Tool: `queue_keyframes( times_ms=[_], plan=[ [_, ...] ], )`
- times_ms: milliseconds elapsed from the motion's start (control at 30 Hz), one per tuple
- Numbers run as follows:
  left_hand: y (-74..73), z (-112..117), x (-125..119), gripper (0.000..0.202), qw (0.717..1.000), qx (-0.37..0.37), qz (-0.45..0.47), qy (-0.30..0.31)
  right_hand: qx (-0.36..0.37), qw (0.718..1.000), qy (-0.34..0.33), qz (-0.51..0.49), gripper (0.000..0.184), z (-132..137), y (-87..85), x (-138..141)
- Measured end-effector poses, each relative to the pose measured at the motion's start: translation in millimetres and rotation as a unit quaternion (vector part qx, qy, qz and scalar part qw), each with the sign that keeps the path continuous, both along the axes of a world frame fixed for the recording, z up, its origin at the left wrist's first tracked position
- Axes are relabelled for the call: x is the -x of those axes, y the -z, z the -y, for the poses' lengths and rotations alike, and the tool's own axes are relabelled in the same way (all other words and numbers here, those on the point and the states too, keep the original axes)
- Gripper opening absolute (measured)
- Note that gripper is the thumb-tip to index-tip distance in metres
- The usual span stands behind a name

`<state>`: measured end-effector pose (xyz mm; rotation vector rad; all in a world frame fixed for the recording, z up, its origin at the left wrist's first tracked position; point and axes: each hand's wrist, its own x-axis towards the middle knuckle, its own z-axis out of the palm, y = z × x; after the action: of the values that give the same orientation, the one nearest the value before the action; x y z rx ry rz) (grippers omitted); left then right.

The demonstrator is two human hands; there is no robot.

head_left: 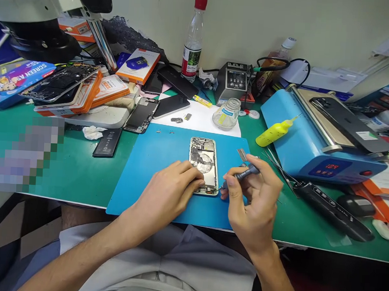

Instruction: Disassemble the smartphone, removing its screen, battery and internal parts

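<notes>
An opened phone body (pixel 204 160) with its insides showing lies on a blue mat (pixel 154 161). My left hand (pixel 174 183) rests on the phone's lower left edge, fingers curled down on it and holding it still. My right hand (pixel 253 196) is closed on a small grey screwdriver (pixel 241 174), whose tip touches the phone's bottom right corner.
A blue heating machine (pixel 315 139) with a dark phone on it stands at the right. A yellow squeeze bottle (pixel 275 131), glass jar (pixel 227 113), black pen-shaped tool (pixel 331 209), phone battery (pixel 107 142), screens, boxes and a water bottle (pixel 192 41) crowd the green table.
</notes>
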<state>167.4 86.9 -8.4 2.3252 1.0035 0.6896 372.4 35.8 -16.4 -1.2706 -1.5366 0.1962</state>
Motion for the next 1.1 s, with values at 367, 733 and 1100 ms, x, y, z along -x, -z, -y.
queue_keyframes(
  times_ms=[367,733,1100],
  plan=[
    [-1.8,-0.6,3.7,0.023,0.995,0.085,0.044,-0.012,0.012,0.999,0.002,0.032,0.061,3.0,6.1,-0.9],
    [-2.7,-0.5,3.7,0.024,0.995,0.083,0.053,-0.026,-0.061,0.987,0.004,0.146,0.075,5.5,5.2,-2.2],
    [-10.8,5.7,10.3,0.014,0.994,0.053,0.088,-0.027,-0.046,0.987,-0.076,0.133,0.071,2.9,-1.0,-9.7]
  ],
)
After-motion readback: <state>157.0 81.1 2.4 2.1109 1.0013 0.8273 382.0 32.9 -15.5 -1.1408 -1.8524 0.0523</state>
